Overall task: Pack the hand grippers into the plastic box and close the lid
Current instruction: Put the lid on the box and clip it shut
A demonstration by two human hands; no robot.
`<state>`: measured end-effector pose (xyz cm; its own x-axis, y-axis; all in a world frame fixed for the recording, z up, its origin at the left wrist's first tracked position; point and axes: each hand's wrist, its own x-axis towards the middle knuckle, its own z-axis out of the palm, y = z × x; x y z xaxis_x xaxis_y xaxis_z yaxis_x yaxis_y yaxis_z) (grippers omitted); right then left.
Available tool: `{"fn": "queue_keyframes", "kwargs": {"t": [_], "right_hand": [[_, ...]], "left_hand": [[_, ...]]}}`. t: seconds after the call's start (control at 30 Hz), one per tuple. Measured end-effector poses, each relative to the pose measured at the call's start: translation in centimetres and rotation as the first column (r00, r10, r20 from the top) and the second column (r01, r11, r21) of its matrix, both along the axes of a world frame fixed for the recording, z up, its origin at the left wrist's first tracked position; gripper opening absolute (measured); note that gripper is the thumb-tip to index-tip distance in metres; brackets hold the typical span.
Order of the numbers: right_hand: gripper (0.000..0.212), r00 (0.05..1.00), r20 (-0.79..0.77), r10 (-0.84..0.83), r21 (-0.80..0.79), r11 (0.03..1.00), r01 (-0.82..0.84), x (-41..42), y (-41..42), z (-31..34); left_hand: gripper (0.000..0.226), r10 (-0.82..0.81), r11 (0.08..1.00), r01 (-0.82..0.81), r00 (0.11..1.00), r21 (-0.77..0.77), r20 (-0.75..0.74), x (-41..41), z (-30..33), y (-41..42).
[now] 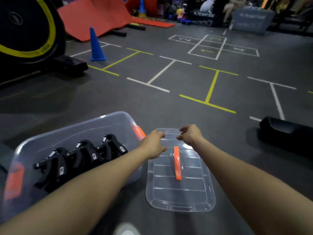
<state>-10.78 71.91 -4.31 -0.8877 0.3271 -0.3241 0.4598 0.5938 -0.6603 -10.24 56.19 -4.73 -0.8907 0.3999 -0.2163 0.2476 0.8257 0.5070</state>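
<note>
A clear plastic box [116, 117] with orange latches stands on the floor at lower left. Three black hand grippers [81, 155] lie in a row inside it. The clear lid [179, 192] with its orange handle [177, 162] lies flat on the floor to the right of the box. My left hand [155, 145] hovers over the lid's far left part, fingers loosely curled, holding nothing. My right hand [190, 134] hangs over the lid's far right corner, fingers curled downward, nothing in it. Whether either hand touches the lid I cannot tell.
Grey gym floor with white and yellow tape lines [211, 87] stretches ahead. A blue cone [96, 45] and a black-and-yellow machine [28, 31] stand at the left. A black padded object [288, 134] lies at the right. Orange mats [94, 16] are farther back.
</note>
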Motion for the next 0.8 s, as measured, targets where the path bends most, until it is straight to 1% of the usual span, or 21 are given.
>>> {"fn": "queue_keyframes", "kwargs": {"t": [0.2,0.33,0.47,0.6,0.7,0.8], "right_hand": [[0.043,0.959,0.166,-0.228,-0.014,0.972,0.233,4.5,7.6,-9.1],[0.044,0.913,0.25,-0.323,0.022,0.944,0.329,7.0,10.7,-13.8],[0.035,0.874,0.293,-0.388,0.077,0.921,0.383,8.4,11.9,-16.8],[0.025,0.84,0.346,-0.417,0.097,0.907,0.41,9.0,12.1,-19.3],[0.024,0.831,0.341,-0.44,0.135,0.898,0.419,9.2,11.8,-20.5],[0.028,0.814,0.343,-0.468,0.188,0.884,0.429,9.3,11.5,-21.0]], "left_hand": [[0.055,-0.103,0.992,0.115,0.975,-0.051,0.198,2.3,-8.7,5.5],[0.057,-0.15,0.978,0.181,0.953,-0.1,0.264,3.3,-12.8,8.0],[0.056,-0.156,0.962,0.217,0.935,-0.165,0.319,4.1,-15.8,9.2],[0.055,-0.175,0.945,0.251,0.93,-0.211,0.323,4.5,-17.5,9.1],[0.056,-0.201,0.939,0.271,0.932,-0.21,0.303,4.5,-17.9,8.8],[0.058,-0.216,0.938,0.289,0.92,-0.194,0.328,4.1,-17.8,8.8]]}}
